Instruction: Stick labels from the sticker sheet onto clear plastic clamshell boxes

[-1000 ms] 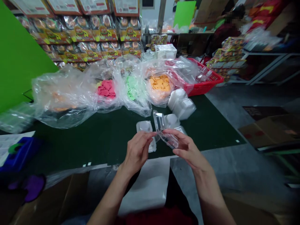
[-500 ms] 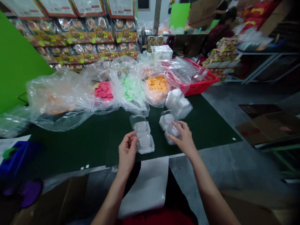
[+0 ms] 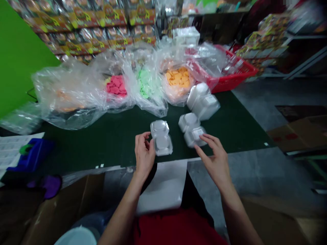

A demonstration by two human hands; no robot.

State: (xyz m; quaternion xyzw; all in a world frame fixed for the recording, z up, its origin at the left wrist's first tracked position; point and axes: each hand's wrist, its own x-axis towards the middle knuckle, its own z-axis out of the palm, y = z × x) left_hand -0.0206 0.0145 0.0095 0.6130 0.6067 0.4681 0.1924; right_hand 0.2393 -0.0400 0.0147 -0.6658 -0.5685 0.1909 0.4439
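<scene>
Head view: the clear twin pack point(image 3: 161, 136) on your worktop point(image 3: 114, 139), open moments ago, looks closed now; that step seems done. Your left grip point(image 3: 143, 156) sits beside it, your right grip point(image 3: 216, 159) at the neighbouring packs point(image 3: 192, 129), both with fingers parted.

We can read no words: the lettering on the cartoon-printed boxes point(image 3: 109, 16), the paper sheet point(image 3: 10, 148) and the front-right plastic pack's point(image 3: 189, 139) label point(image 3: 198, 132) is too blurred.

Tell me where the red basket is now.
In the head view, the red basket is at upper right, by the table's far right corner, right of the bagged orange pieces, just beyond the stacked packs.
</scene>
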